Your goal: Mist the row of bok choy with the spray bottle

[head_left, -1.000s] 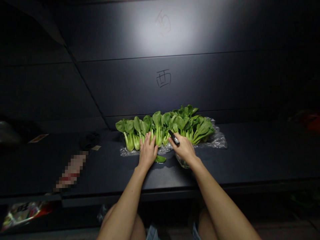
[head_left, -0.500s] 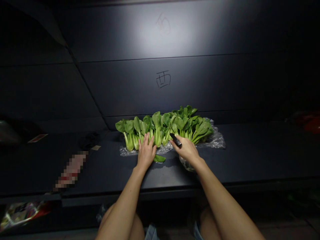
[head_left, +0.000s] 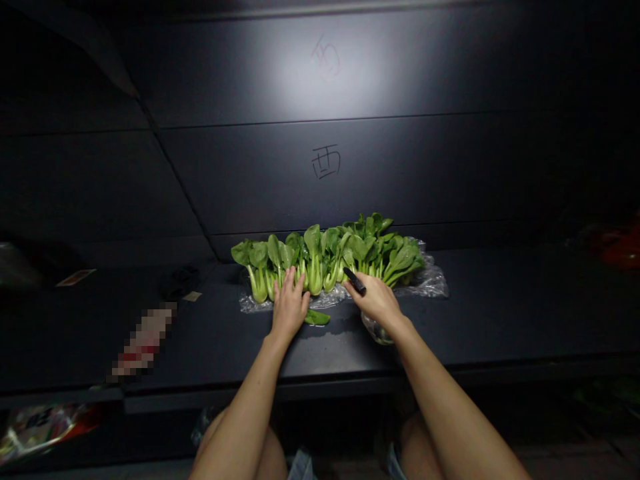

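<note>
At twelve o'clock from the person, a row of leafy greens (head_left: 315,263) stands on the dark table (head_left: 500,320), stems toward the person, over a clear plastic sheet (head_left: 435,283) that bunches up at the row's three o'clock end. The left hand (head_left: 290,303) has its grip released, fingers spread over the lower stems left of the row's middle; how firmly it presses, one cannot tell. A loose leaf (head_left: 319,318) lies just beside it at three o'clock. The right hand (head_left: 375,299) is clenched around a slim black object (head_left: 355,281), which slants toward eleven o'clock near the stems. At six o'clock of that hand, a clear, shiny item (head_left: 377,330) is partly hidden by the wrist. Beyond the greens, at twelve o'clock, a dark panel (head_left: 250,173) bears a handwritten character (head_left: 326,162).
</note>
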Demonstrator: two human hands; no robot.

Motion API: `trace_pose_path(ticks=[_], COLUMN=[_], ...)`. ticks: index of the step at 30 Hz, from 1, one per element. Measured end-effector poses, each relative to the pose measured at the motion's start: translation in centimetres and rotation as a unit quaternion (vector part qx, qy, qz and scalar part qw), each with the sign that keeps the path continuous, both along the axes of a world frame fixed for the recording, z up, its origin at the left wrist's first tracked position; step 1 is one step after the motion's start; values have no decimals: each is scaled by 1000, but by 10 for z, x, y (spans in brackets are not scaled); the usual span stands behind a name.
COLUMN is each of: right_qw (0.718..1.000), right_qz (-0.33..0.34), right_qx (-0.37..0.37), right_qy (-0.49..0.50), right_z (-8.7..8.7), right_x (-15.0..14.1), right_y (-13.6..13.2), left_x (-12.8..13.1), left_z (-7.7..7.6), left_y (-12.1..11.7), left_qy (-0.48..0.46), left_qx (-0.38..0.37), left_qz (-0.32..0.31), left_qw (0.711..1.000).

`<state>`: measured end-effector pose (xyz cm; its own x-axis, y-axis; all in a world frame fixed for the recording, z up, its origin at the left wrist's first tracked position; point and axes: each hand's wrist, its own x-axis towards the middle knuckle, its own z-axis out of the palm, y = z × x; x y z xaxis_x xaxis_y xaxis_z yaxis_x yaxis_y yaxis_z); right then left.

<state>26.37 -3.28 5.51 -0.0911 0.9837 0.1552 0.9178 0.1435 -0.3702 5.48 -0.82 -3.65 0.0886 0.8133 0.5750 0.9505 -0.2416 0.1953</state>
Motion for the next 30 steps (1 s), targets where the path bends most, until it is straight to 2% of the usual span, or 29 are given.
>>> trace_pose_path(ticks=[11, 21, 30], right_qw=[999, 998, 997], right_qz=[44, 41, 57], right_qx=[30, 42, 42], right_qy=[-6, 16, 18], right_z=[-9, -7, -11], right_x=[-18, -32, -40], right_y=[3, 1, 4], left_x=[-10, -16, -28], left_z=[4, 4, -4], left_y=[-4, -4, -2], left_qy=[-3, -18, -51], left_qx=[-1, -6, 12], left_qz=[13, 35, 58], left_qw=[1000, 999, 997])
